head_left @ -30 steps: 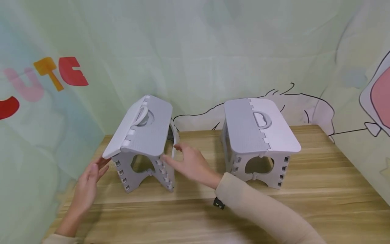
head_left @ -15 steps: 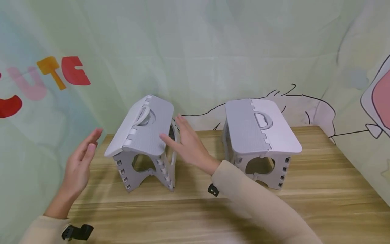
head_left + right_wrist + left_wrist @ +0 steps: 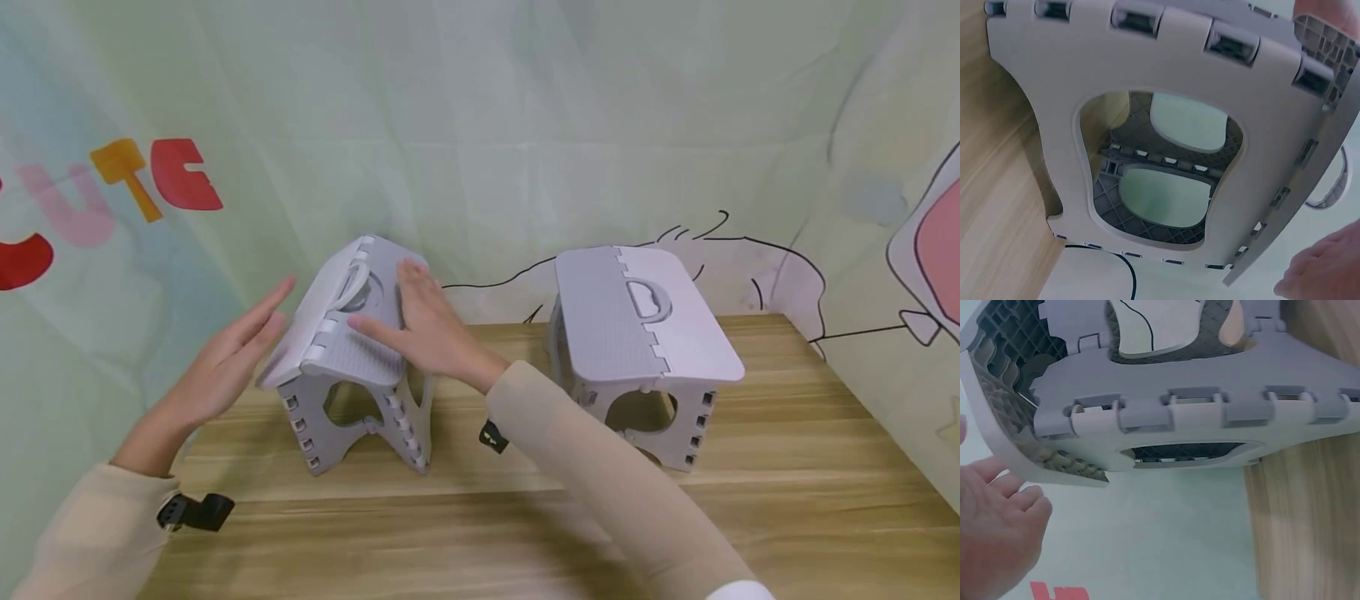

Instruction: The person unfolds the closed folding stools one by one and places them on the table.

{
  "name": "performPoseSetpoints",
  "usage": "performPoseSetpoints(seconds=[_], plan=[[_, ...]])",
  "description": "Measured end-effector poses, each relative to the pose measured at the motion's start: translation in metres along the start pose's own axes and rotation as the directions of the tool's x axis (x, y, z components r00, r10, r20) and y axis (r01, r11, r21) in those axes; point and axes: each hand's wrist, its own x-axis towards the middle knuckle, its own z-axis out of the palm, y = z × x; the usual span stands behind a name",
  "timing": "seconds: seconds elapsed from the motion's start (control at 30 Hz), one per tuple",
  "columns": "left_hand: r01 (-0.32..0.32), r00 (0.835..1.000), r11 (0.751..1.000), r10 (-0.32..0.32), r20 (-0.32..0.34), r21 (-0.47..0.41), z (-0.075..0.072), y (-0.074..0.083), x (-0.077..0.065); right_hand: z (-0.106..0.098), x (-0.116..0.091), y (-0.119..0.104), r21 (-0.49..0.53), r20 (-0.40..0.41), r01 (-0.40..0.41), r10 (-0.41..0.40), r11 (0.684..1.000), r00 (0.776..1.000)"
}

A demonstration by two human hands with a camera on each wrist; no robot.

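A grey and white folding step stool (image 3: 318,321) stands at the left of the table, its two-panel top peaked like a roof and its end legs partly folded. My left hand (image 3: 228,358) is beside the white panel, fingers straight; in the left wrist view that hand (image 3: 1000,528) is at the panel's edge, and contact cannot be told. Over the grey panel lies my right hand (image 3: 427,325), fingers extended and thumb spread. Whether its palm touches the panel is unclear. A second folding step stool (image 3: 611,321), its top flat, stands to the right.
The wood-grain table (image 3: 465,517) carries both stools. Behind them hangs a pale green printed cloth (image 3: 480,142), close to the stools' back edges; more cloth closes off the left and right sides. Black wrist devices (image 3: 197,511) are on both arms.
My left hand has left the lower edge of the left stool's top and risen beside its panel. My right hand has moved from the legs up over the grey panel. Both stools look unchanged.
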Motion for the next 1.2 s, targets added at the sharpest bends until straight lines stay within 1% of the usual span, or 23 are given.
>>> performPoseSetpoints(seconds=[0.1, 0.3, 0.47, 0.57, 0.77, 0.83, 1.03, 1.2], plan=[[0.02, 0.999, 1.0, -0.02, 0.041, 0.004, 0.001, 0.002, 0.009, 0.001, 0.005, 0.001, -0.014, 0.028, 0.002, -0.001, 1.0, 1.0], [0.012, 0.994, 1.0, -0.013, 0.107, 0.008, 0.006, 0.004, 0.021, 0.003, 0.014, 0.003, -0.022, 0.048, -0.011, 0.012, 1.0, 0.999], [0.034, 0.989, 0.999, -0.037, 0.14, 0.022, 0.009, 0.003, 0.027, 0.004, 0.019, 0.002, -0.049, 0.06, -0.027, 0.029, 0.998, 0.998], [0.026, 0.987, 0.999, -0.029, 0.157, 0.024, 0.01, 0.003, 0.029, 0.005, 0.021, 0.002, -0.071, 0.067, -0.031, 0.036, 0.997, 0.997], [0.004, 0.983, 1.0, -0.007, 0.183, 0.015, 0.01, 0.001, 0.029, 0.008, 0.022, 0.003, -0.103, 0.1, -0.022, 0.032, 0.994, 0.994], [0.012, 0.983, 1.0, -0.015, 0.186, 0.016, 0.01, 0.001, 0.028, 0.009, 0.022, 0.003, -0.12, 0.106, -0.022, 0.035, 0.992, 0.994], [-0.013, 0.983, 1.0, 0.014, 0.185, -0.007, 0.011, -0.003, 0.028, 0.011, 0.021, 0.003, -0.175, 0.115, -0.024, 0.044, 0.984, 0.992], [-0.021, 0.983, 1.0, 0.02, 0.182, 0.005, 0.012, -0.004, 0.029, 0.011, 0.022, 0.004, -0.209, 0.125, -0.023, 0.05, 0.978, 0.991]])
